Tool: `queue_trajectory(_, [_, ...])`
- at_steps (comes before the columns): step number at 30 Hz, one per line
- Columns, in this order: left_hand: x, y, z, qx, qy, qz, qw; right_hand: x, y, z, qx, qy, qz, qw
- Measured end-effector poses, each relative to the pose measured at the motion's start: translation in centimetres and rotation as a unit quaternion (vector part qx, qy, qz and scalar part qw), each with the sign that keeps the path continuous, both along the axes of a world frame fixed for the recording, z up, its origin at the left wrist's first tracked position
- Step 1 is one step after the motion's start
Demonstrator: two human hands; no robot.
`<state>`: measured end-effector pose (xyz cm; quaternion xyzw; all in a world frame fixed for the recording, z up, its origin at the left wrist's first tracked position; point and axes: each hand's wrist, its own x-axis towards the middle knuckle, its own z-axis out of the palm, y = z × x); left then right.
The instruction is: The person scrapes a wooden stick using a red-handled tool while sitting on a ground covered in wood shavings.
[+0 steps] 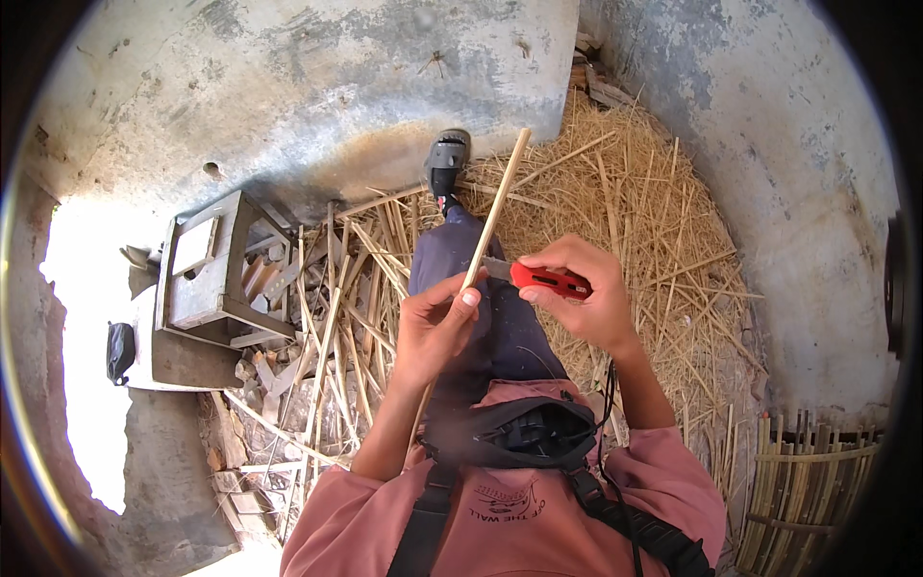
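Note:
My left hand (437, 314) is closed round a long, pale strip of split bamboo (501, 197), which slants up and away past my leg. The strip's lower part runs down beside my left forearm toward my waist. In my right hand (588, 298) is a utility knife with a red handle (550, 280), gripped between thumb and fingers. Its grey blade (497, 268) points left and meets the strip just above my left fingers. Whether the edge is cutting into the strip I cannot tell.
Loose strips (332, 337) litter the ground on the left, with straw-like shavings (635, 212) heaped on the right. A battered wooden stool-like frame (231, 274) stands far left beside a ledge bearing a black pouch (119, 353). A slatted basket (806, 490) sits low right. Walls (317, 87) enclose the area.

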<state>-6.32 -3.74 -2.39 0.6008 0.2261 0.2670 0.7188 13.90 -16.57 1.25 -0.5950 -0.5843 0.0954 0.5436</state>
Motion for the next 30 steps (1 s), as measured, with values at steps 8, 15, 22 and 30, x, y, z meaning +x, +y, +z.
queue_trajectory(8, [0.4, -0.7, 0.7, 0.099, -0.009, 0.055, 0.994, -1.7, 0.3, -1.3, 0.063, -0.070, -0.028, 0.995])
queue_trajectory(15, [0.7, -0.9, 0.3, 0.182, -0.002, 0.072, 0.981, -2.1, 0.8, -2.0, 0.094, -0.119, -0.044, 0.987])
queue_trajectory(22, [0.9, -1.6, 1.0, 0.216, 0.002, 0.136, 0.967, -2.0, 0.8, -2.7, 0.109, -0.155, -0.041, 0.981])
queue_trajectory(30, [1.1, -1.8, 0.1, 0.225, -0.040, 0.167, 0.959, -2.2, 0.5, -2.5, 0.125, -0.217, -0.062, 0.966])
